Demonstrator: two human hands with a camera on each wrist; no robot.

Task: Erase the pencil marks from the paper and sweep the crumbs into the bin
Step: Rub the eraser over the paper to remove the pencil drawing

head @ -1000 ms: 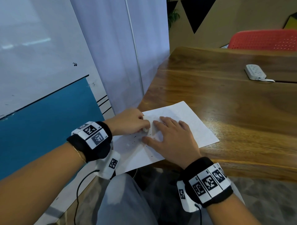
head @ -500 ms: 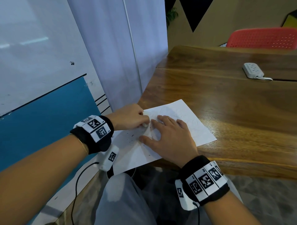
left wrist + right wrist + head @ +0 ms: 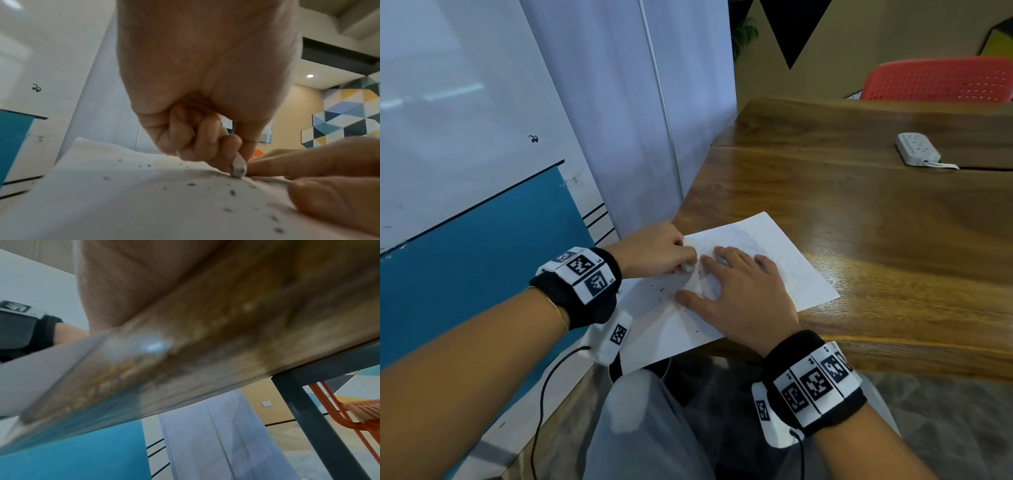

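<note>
Nudged slightly leftward, left hand (image 3: 654, 250) pinches eraser (image 3: 686, 266) on paper (image 3: 784, 260); right hand (image 3: 736, 294) lies flat.

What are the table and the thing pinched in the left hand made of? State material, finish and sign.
Table: looks like wood, glossy varnish; grain and light reflections show.
Eraser, pinched by the left hand: probably matte white rubber, its tip smudged grey, dark crumbs around it.

Wooden desk (image 3: 859, 240), glossy, dark grain; white power strip (image 3: 917, 149) on its far part; red perforated chair (image 3: 941, 80) behind it; pale curtain (image 3: 626, 120) hanging at the desk's left end; white wall with a teal panel (image 3: 465, 257) lower left; tan wall with black triangles beyond; geometric blue-yellow mural (image 3: 349, 116) and a ceiling spotlight (image 3: 310, 76) in the left wrist view; grey mottled floor (image 3: 945, 411).
</note>
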